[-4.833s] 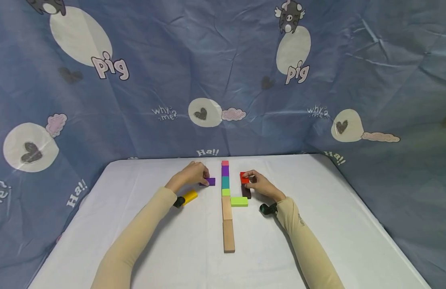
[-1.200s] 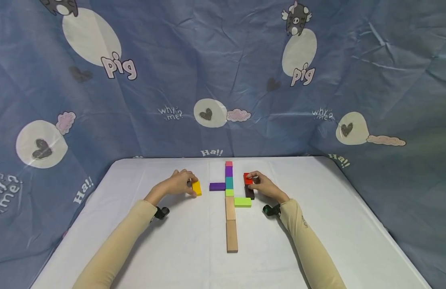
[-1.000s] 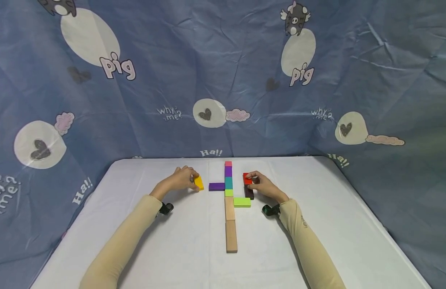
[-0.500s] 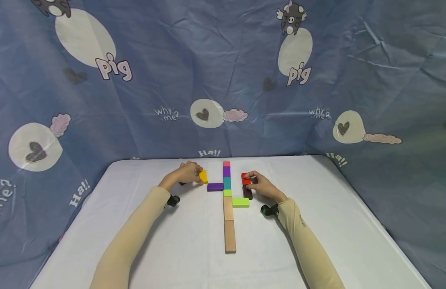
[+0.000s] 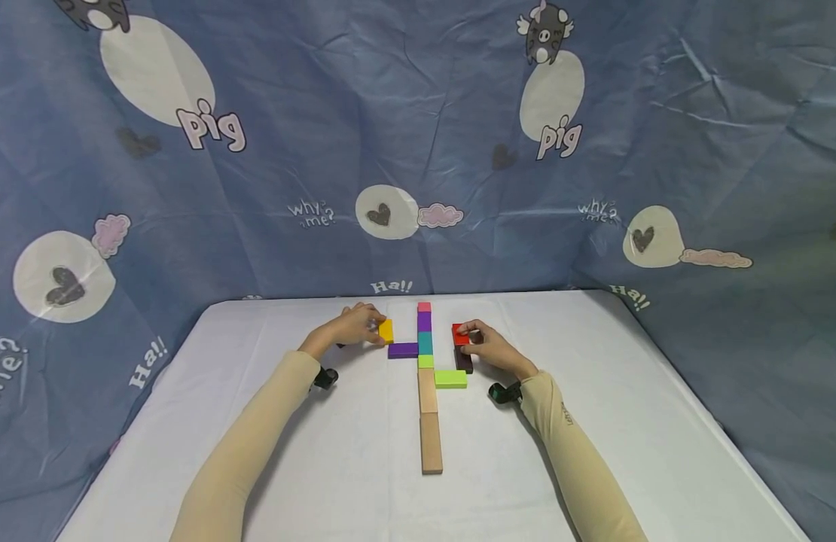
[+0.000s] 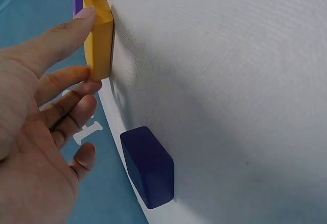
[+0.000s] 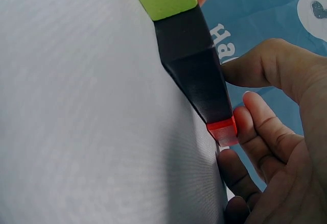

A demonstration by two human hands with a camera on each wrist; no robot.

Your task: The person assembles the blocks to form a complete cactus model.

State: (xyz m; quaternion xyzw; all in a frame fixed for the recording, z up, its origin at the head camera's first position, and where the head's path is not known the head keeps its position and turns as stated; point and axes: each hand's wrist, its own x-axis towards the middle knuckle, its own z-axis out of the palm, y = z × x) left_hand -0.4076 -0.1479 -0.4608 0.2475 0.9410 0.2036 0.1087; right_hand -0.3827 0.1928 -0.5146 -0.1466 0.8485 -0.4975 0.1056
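Note:
My left hand (image 5: 353, 325) pinches a yellow block (image 6: 102, 40) between thumb and fingers, at the left end of a purple block (image 5: 403, 351). That purple block lies crosswise against the left side of a straight column of blocks (image 5: 426, 391). To the right of the column, my right hand (image 5: 492, 348) holds a red block (image 5: 461, 334) between thumb and fingertips. A black block (image 7: 199, 71) adjoins the red one on its near side, with the thumb beside it in the right wrist view. A light green block (image 5: 450, 379) juts right from the column.
A dark blue block (image 6: 148, 168) lies on the white tablecloth (image 5: 323, 467) under my left hand, mostly hidden in the head view. The column has wooden blocks (image 5: 430, 444) at the near end and a pink block (image 5: 424, 306) at the far end. A blue printed curtain (image 5: 418, 150) hangs behind.
My left hand set the purple block against the column, let go, then took the yellow block and brought it right and away to the purple block's end. The right hand stayed put.

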